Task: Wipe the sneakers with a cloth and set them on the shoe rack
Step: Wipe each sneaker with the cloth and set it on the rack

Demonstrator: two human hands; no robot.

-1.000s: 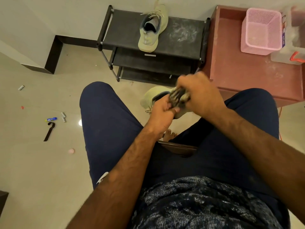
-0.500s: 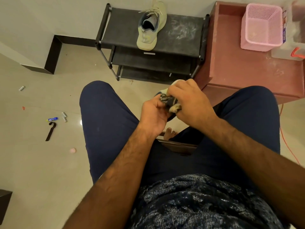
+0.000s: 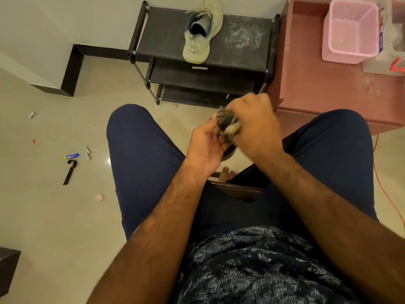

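Note:
One pale green sneaker (image 3: 200,34) lies on the top shelf of the black shoe rack (image 3: 241,53), toe toward the wall. Between my knees, my right hand (image 3: 255,130) is shut on a dark grey cloth (image 3: 228,120) and presses it down. My left hand (image 3: 206,145) grips the second sneaker (image 3: 229,152) from the left. Only a dark edge of that sneaker shows below the hands; the rest is hidden, and both hands are slightly blurred.
A reddish low cabinet (image 3: 324,88) stands right of the rack with a pink basket (image 3: 350,29) and a clear container (image 3: 392,40) on it. An orange cable (image 3: 388,194) runs along the floor at right. Small bits, including a black hook (image 3: 70,172), are scattered at left.
My right hand with the cloth has shifted forward and right over the sneaker, back and forth across these frames. My left hand stayed on the sneaker. The sneaker on the rack has not moved.

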